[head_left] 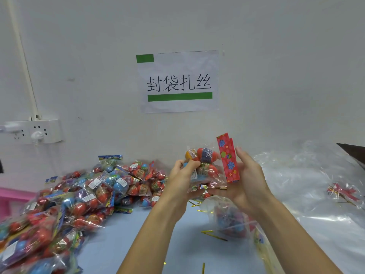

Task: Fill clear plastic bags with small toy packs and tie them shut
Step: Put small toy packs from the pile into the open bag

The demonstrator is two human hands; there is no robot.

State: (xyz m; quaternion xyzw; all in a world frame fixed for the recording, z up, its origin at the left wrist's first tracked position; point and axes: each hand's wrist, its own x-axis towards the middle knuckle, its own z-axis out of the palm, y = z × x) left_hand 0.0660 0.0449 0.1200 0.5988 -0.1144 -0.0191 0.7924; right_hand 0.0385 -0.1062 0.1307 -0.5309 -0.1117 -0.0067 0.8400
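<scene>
I hold a clear plastic bag (205, 167) of small toy packs, red, orange and blue eggs, up above the blue table (138, 240). My left hand (181, 175) pinches the bag's left side. My right hand (248, 180) cups its right side, fingers straight, against the bag's red flowered header card (227, 157). A gold twist tie (219, 188) sticks out under the bag near my right palm. A large heap of toy packs (79, 194) covers the table's left side.
A filled bag (231, 220) lies under my right wrist. Loose gold twist ties (213, 234) lie on the table. A sheet pile of clear plastic bags (308, 184) spreads at right. A wall socket (37, 131) and a paper sign (178, 82) are on the wall.
</scene>
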